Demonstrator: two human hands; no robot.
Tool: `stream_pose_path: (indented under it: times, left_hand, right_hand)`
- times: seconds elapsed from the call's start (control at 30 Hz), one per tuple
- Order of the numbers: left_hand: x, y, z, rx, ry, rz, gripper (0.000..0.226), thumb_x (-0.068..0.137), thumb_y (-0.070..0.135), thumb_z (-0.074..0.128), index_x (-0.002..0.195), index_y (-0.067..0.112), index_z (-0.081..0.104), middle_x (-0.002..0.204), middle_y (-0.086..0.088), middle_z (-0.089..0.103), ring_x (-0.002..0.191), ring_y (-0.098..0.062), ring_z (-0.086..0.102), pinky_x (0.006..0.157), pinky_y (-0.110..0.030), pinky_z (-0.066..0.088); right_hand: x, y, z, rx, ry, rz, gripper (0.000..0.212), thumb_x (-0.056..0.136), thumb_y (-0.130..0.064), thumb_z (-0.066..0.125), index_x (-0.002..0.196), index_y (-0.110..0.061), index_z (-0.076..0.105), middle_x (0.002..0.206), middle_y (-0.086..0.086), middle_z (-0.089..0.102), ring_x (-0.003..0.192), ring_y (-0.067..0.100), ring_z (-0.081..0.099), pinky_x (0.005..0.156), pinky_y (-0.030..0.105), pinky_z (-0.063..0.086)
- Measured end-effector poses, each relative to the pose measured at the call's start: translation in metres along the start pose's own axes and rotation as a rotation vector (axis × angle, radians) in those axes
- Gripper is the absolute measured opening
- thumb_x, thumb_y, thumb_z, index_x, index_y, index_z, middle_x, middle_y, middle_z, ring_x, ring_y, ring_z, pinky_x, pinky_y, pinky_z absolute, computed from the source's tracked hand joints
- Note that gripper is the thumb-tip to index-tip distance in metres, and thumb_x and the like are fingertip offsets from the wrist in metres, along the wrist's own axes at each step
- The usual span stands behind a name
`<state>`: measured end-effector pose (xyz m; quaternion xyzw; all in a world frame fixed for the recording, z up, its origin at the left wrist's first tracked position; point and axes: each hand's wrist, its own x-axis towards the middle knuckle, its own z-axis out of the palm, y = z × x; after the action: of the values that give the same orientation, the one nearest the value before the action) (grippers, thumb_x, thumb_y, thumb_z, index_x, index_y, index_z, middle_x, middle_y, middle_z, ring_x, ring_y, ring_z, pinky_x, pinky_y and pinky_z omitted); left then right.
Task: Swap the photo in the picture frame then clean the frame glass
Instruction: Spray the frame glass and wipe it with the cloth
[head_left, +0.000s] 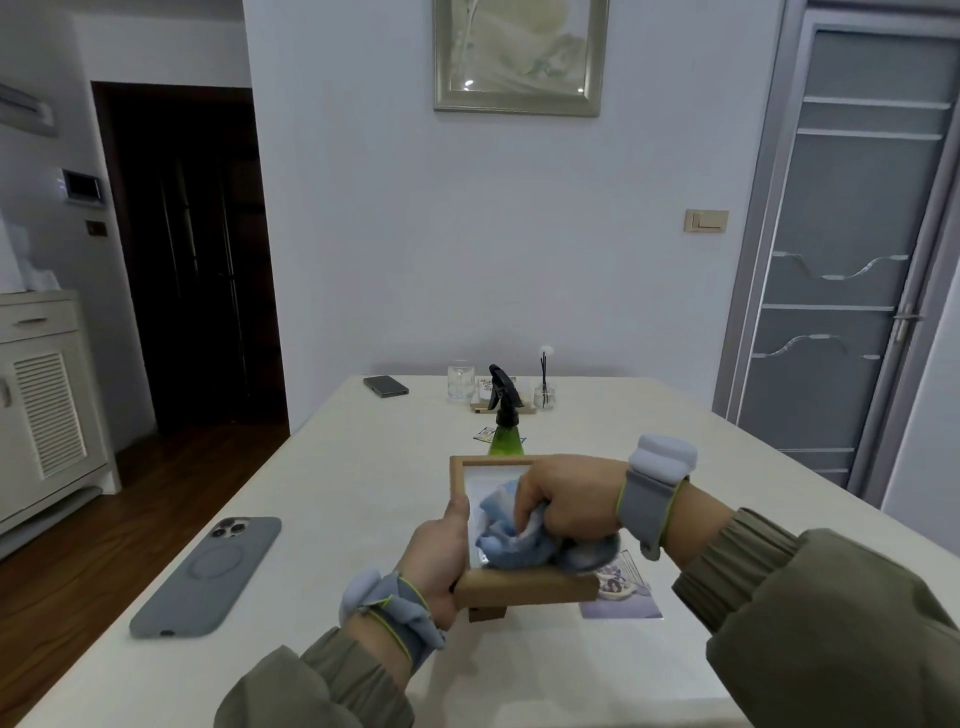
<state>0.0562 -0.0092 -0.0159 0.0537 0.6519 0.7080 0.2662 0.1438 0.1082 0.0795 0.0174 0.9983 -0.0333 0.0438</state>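
Note:
A small wooden picture frame (524, 586) is held tilted above the table, glass side up. My left hand (439, 558) grips its left edge, thumb on the rim. My right hand (569, 501) is closed around a crumpled blue and white cloth (511, 535) that presses on the glass and hides most of it. A loose photo (626, 592) lies flat on the table just right of the frame, partly under it. A green spray bottle (505, 418) with a black trigger stands right behind the frame.
A grey-cased phone (208, 574) lies face down at the left. At the table's (337, 467) far edge are a dark phone (385, 386), a drinking glass (461, 382), a reed diffuser (544, 392) and a small card (485, 434).

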Motion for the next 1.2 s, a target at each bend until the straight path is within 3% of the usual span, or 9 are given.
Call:
stream_pose_path:
  times: [0.1,0.37,0.43,0.57,0.73,0.8,0.9,1.0,1.2]
  left_hand:
    - [-0.001,-0.001,0.001,0.027,-0.029,0.017,0.058,0.095,0.053,0.045,0.109,0.001,0.069,0.108,-0.026,0.072,0.091,-0.037,0.068,0.083,-0.044,0.056]
    - [-0.009,-0.010,0.011,0.055,-0.131,-0.008,0.060,0.092,0.057,0.047,0.109,0.004,0.070,0.114,-0.029,0.069,0.107,-0.048,0.065,0.089,-0.060,0.054]
    - [-0.008,-0.006,0.013,0.050,-0.111,0.016,0.057,0.094,0.055,0.045,0.106,0.004,0.070,0.110,-0.028,0.071,0.101,-0.046,0.067,0.092,-0.055,0.054]
    - [-0.009,-0.002,0.009,-0.035,-0.124,0.031,0.054,0.097,0.052,0.041,0.093,0.007,0.071,0.078,-0.016,0.075,0.072,-0.031,0.068,0.071,-0.036,0.054]
    - [-0.011,0.005,0.004,-0.102,-0.026,0.014,0.058,0.100,0.049,0.035,0.083,0.002,0.064,0.078,-0.018,0.068,0.079,-0.034,0.064,0.074,-0.035,0.053]
    - [-0.009,0.009,0.000,-0.131,-0.002,-0.005,0.053,0.104,0.034,0.028,0.083,-0.005,0.056,0.083,-0.016,0.058,0.082,-0.033,0.055,0.082,-0.031,0.047]
    - [-0.007,0.008,-0.002,-0.105,-0.009,-0.004,0.051,0.102,0.042,0.035,0.105,-0.001,0.062,0.103,-0.022,0.065,0.099,-0.036,0.059,0.095,-0.041,0.047]
    - [-0.010,0.006,-0.001,-0.080,-0.002,0.015,0.051,0.097,0.049,0.042,0.088,0.007,0.069,0.091,-0.021,0.072,0.085,-0.036,0.065,0.086,-0.043,0.054]
    - [-0.014,0.008,0.001,0.031,-0.025,0.043,0.053,0.097,0.050,0.042,0.095,0.006,0.073,0.098,-0.026,0.074,0.084,-0.037,0.067,0.090,-0.053,0.053]
  right_hand:
    - [0.002,0.006,-0.003,-0.068,0.027,0.099,0.041,0.082,0.003,0.048,0.108,-0.016,0.073,0.112,0.010,0.071,0.084,0.019,0.053,0.076,0.025,0.045]
    - [0.032,0.018,0.001,-0.137,0.257,0.269,0.036,0.081,-0.007,0.054,0.110,-0.021,0.069,0.118,0.008,0.064,0.112,0.032,0.053,0.094,0.035,0.049]
    - [0.037,0.012,0.004,-0.041,0.300,0.226,0.036,0.076,-0.004,0.053,0.102,-0.021,0.071,0.110,0.007,0.068,0.106,0.031,0.059,0.091,0.034,0.050]
    - [0.035,-0.008,0.008,0.102,0.238,0.116,0.023,0.081,-0.006,0.052,0.096,-0.009,0.068,0.098,0.013,0.066,0.087,0.023,0.053,0.072,0.026,0.038]
    - [0.015,-0.020,0.002,0.144,0.113,0.030,0.024,0.077,-0.008,0.057,0.055,-0.018,0.053,0.064,0.007,0.049,0.067,0.022,0.046,0.058,0.026,0.038]
    - [0.005,-0.024,0.001,0.166,0.011,-0.015,0.019,0.079,-0.007,0.056,0.077,-0.018,0.071,0.073,0.004,0.057,0.069,0.018,0.049,0.060,0.023,0.041]
    - [-0.001,-0.022,-0.001,0.146,-0.047,-0.007,0.039,0.082,-0.006,0.053,0.113,-0.021,0.070,0.086,-0.002,0.061,0.077,0.013,0.052,0.064,0.017,0.043]
    - [-0.002,-0.018,-0.005,0.029,-0.022,0.047,0.038,0.085,-0.007,0.051,0.114,-0.020,0.070,0.100,0.006,0.069,0.083,0.015,0.050,0.070,0.018,0.044]
    - [0.015,-0.006,-0.003,-0.236,-0.031,0.197,0.031,0.091,-0.011,0.047,0.114,-0.006,0.067,0.119,0.014,0.066,0.091,0.030,0.056,0.079,0.027,0.044]
